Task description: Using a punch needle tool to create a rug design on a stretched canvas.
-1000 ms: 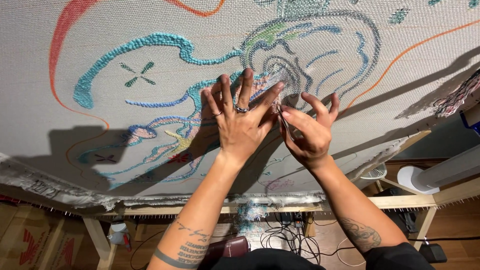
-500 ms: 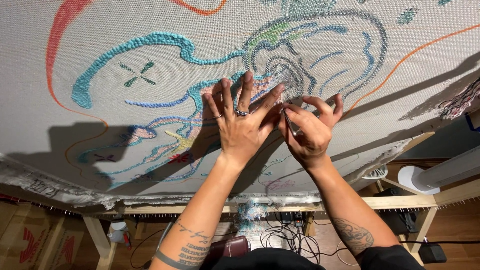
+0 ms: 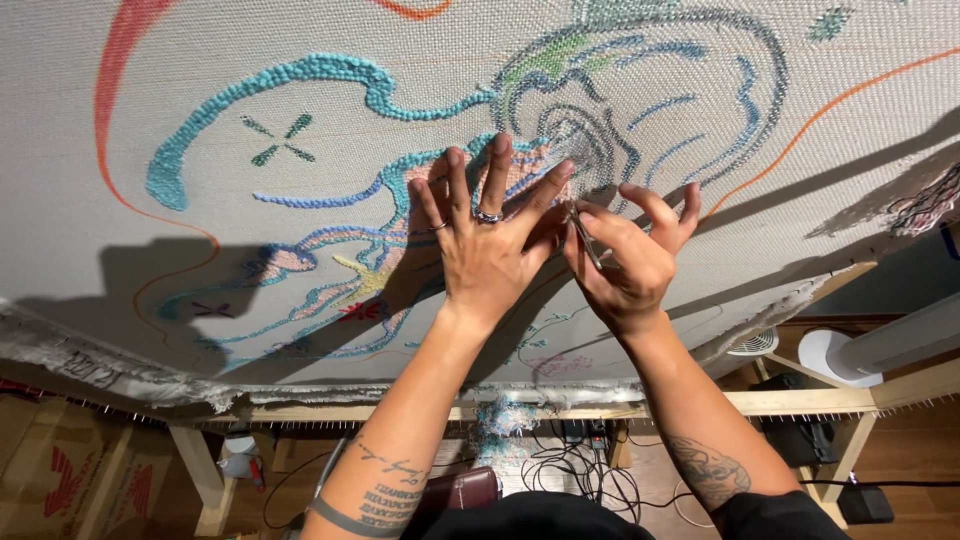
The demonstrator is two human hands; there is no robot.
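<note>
Hands are working on a stretched tufting cloth [image 3: 250, 40] with a colourful yarn design. The left hand [image 3: 490, 255] is lying flat against the cloth, its fingers spread wide and wearing rings, and it is pressing beside the grey and blue swirl of yarn [image 3: 640, 110]. The right hand [image 3: 630, 265] is pinching a small pair of metal scissors [image 3: 585, 235] just beside the left hand's thumb, with the tips touching the cloth. Wooden frame [image 3: 780, 402] is running under the cloth edge, and tangled cables [image 3: 590, 475] are lying on the floor below.
</note>
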